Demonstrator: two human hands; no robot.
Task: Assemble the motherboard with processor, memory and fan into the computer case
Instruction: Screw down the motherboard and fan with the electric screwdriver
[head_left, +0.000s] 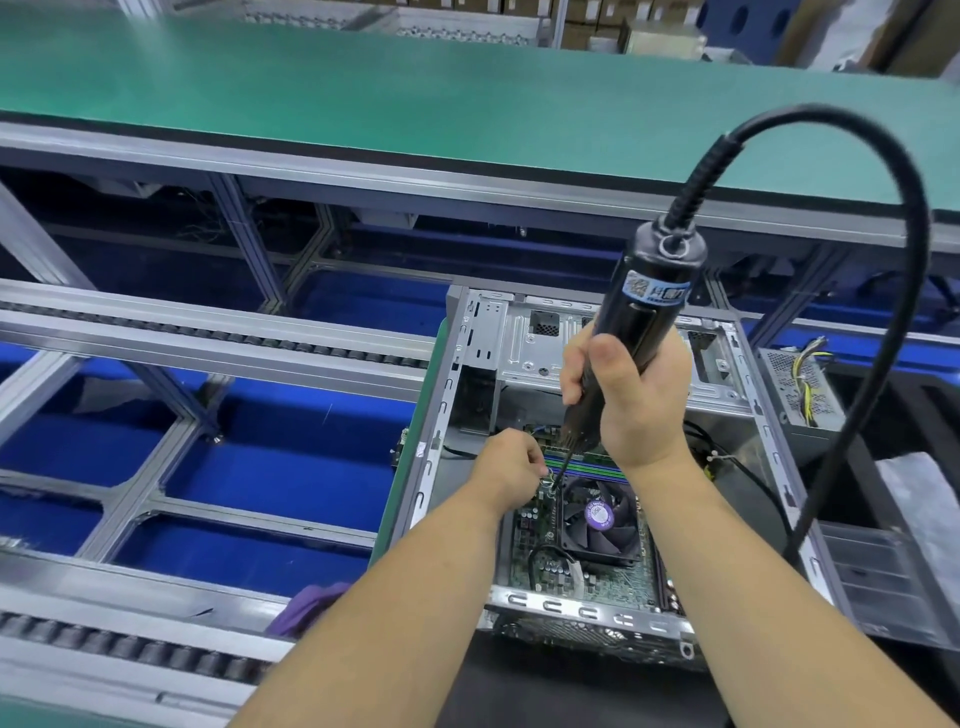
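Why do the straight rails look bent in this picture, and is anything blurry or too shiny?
In the head view, the wide-angle lens bows the green table edge and the conveyor rails; the far shelves are soft; the left edge smears. The electric screwdriver in the right hand looms large and sharp; the fan and the left hand are evenly lit, with mild glare on the computer case metal.

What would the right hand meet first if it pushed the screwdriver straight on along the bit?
Probably the motherboard, just left of the fan. The right hand aims the screwdriver down-left, its tip beside the left hand's fingertips. Depth is unclear.
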